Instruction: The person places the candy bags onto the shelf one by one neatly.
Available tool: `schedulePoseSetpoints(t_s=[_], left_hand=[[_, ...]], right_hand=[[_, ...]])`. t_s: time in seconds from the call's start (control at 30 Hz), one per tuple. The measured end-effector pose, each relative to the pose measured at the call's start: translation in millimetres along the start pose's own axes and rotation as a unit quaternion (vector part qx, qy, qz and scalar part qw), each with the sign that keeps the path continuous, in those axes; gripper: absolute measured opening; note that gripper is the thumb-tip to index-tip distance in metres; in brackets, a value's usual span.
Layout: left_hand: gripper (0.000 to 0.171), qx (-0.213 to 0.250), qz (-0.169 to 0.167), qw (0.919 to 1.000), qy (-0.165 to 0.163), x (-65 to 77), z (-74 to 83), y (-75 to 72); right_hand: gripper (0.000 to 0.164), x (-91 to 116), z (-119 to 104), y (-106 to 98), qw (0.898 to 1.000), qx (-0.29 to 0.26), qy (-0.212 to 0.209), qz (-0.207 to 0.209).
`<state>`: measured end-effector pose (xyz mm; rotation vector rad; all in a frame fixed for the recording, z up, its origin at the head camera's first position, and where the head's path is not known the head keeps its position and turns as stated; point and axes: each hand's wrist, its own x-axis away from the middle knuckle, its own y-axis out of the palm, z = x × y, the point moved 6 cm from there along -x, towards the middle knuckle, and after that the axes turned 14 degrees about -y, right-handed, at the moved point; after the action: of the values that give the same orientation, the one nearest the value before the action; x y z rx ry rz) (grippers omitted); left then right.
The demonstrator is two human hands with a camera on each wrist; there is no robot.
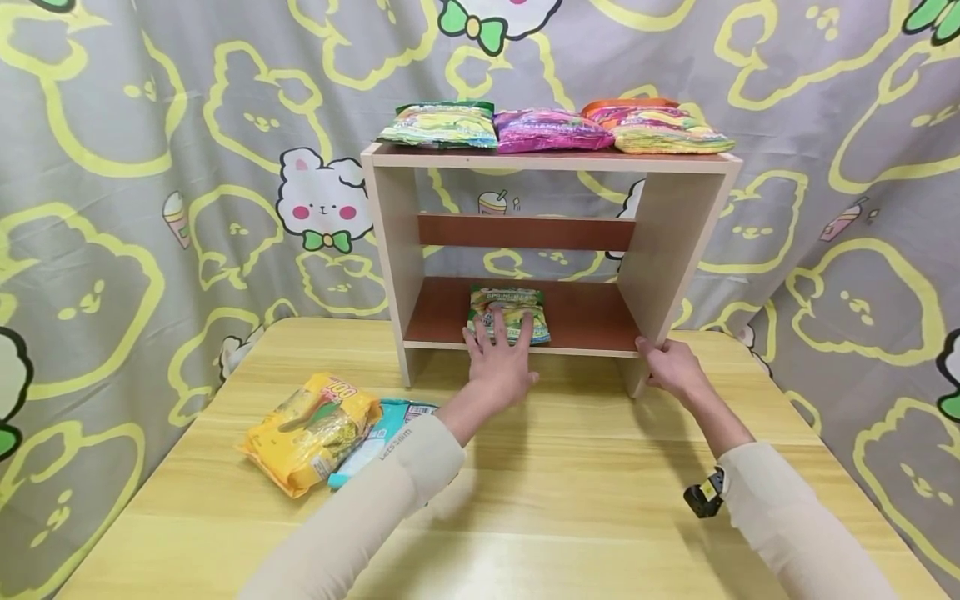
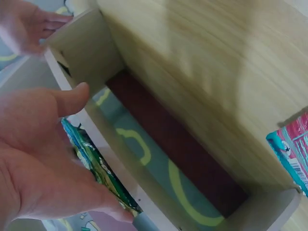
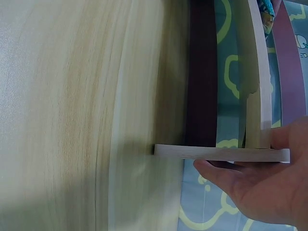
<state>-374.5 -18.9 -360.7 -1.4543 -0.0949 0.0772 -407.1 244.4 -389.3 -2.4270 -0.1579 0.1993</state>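
Note:
A small two-level wooden shelf (image 1: 588, 312) with a brown lower board stands on the table. On that lower board lies a green snack packet (image 1: 512, 297), near the board's front edge. My left hand (image 1: 497, 367) rests on this packet from the front, fingers spread and nearly straight. In the left wrist view, the packet (image 2: 103, 168) lies under my left palm and fingers. My right hand (image 1: 673, 367) grips the shelf's right side panel low at its front edge. The right wrist view has that panel (image 3: 216, 153) between the thumb and fingers of my right hand (image 3: 264, 183).
Along the shelf's top lie a green packet (image 1: 442, 125), a purple packet (image 1: 551, 131) and an orange-pink packet (image 1: 667, 129). A yellow bag (image 1: 311, 429) overlaps a teal packet (image 1: 386, 429) on the table at left. A patterned curtain (image 1: 247, 208) hangs behind.

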Motion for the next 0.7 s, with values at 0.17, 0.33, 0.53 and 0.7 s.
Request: schedulePoseSetpoints(t_s=[0.17, 0.33, 0.53, 0.7], left_hand=[[0.091, 0.010, -0.006, 0.9999, 0.005, -0.1, -2.6, -0.7], [0.092, 0.012, -0.009, 0.9997, 0.019, -0.5, -5.1, -1.0], [0.092, 0.005, 0.009, 0.9996, 0.026, 1.2, -7.2, 0.6], [0.088, 0.002, 0.021, 0.9994, 0.029, 2.8, -4.5, -0.1]], right_hand=[[0.072, 0.2, -1.7, -1.4, 1.000, 0.006, 0.001, 0.001], [0.072, 0.5, -1.5, -2.0, 1.000, 0.008, 0.000, 0.006], [0.073, -0.5, 0.6, 1.8, 1.000, -0.002, -0.001, 0.005], [0.071, 1.8, -1.4, 0.5, 1.000, 0.003, -0.002, 0.011]])
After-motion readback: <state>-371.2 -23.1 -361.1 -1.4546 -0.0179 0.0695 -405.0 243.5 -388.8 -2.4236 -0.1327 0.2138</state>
